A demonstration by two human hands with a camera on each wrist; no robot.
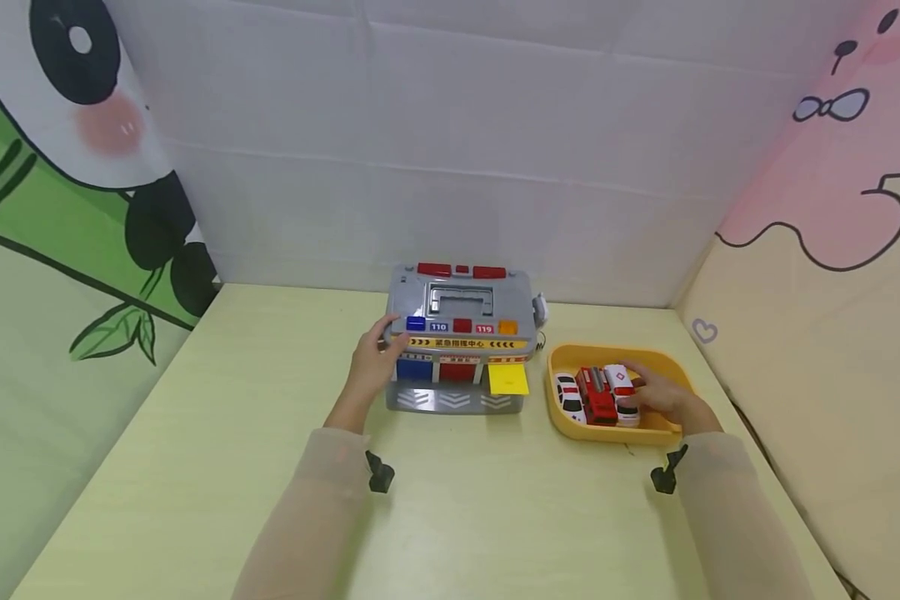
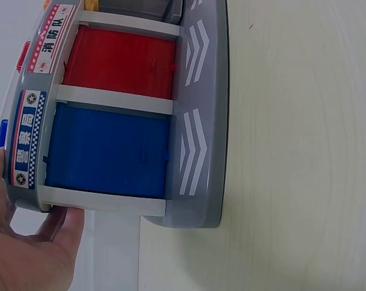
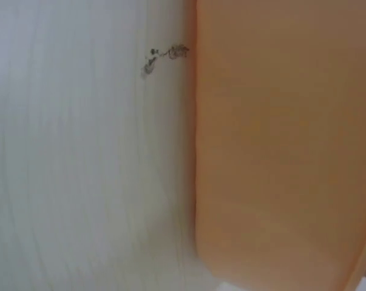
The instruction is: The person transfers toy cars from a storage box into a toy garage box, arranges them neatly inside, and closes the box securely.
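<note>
A grey toy emergency station [image 1: 450, 402] with a roof handle stands near the back wall. My left hand [image 1: 371, 362] grips the left end of its roof; in the left wrist view the fingers [image 2: 68, 233] curl against its side. The blue door [image 2: 107, 151] and red door [image 2: 119, 63] are down, while the yellow door [image 1: 508, 380] sticks out, raised. Inside a yellow tray [image 1: 592, 432] at the right, my right hand [image 1: 658, 393] holds a white and red toy ambulance [image 1: 619, 379] by its right side; part of that grip is hidden.
Beside the ambulance in the tray lie a red toy fire truck [image 1: 597, 396] and a white toy car [image 1: 568, 396]. A grey piece with a coiled cord [image 1: 541, 310] is on the station's right side. Printed cloth walls [image 1: 450, 217] border the pale table [image 1: 450, 508].
</note>
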